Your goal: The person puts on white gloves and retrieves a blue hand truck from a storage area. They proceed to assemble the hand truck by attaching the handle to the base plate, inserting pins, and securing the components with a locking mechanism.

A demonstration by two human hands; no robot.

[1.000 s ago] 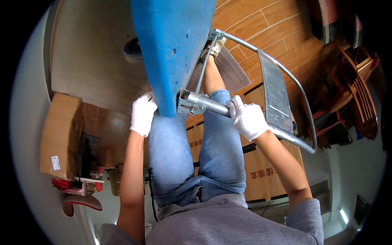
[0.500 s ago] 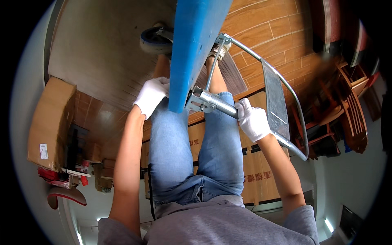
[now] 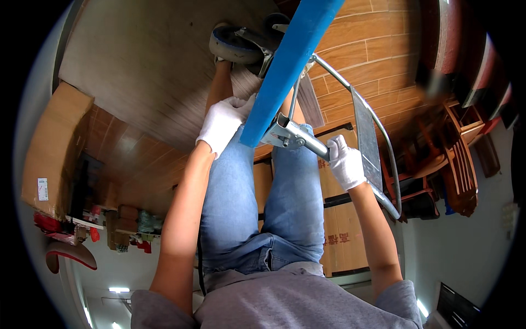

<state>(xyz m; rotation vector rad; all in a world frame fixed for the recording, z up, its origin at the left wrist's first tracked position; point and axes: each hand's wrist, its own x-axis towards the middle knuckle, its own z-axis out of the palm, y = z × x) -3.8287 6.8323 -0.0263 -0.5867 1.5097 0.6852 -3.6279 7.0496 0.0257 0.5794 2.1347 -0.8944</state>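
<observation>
A platform trolley stands on edge in front of my legs, its blue deck (image 3: 290, 71) slanting up to the right. My left hand (image 3: 223, 123), in a white glove, is closed at the deck's left side near its lower end; some fingertips are hidden there. My right hand (image 3: 347, 164), gloved too, wraps round the silver tube handle (image 3: 313, 145) just beyond its hinge bracket (image 3: 283, 131). The handle loops away to the right with a dark plate (image 3: 366, 129) across it. A caster wheel (image 3: 236, 46) shows left of the deck, with another partly hidden behind.
Wooden chairs (image 3: 457, 159) stand at the right. A large cardboard box (image 3: 55, 148) is at the left, with small goods below it. Flat cartons (image 3: 342, 236) lie behind my legs. A grey board (image 3: 131, 60) covers part of the wood-look floor (image 3: 350, 33).
The deck has tilted further, its upper end swinging right, so more of the wheels shows. My left hand has moved right with it. My right hand keeps its hold on the handle.
</observation>
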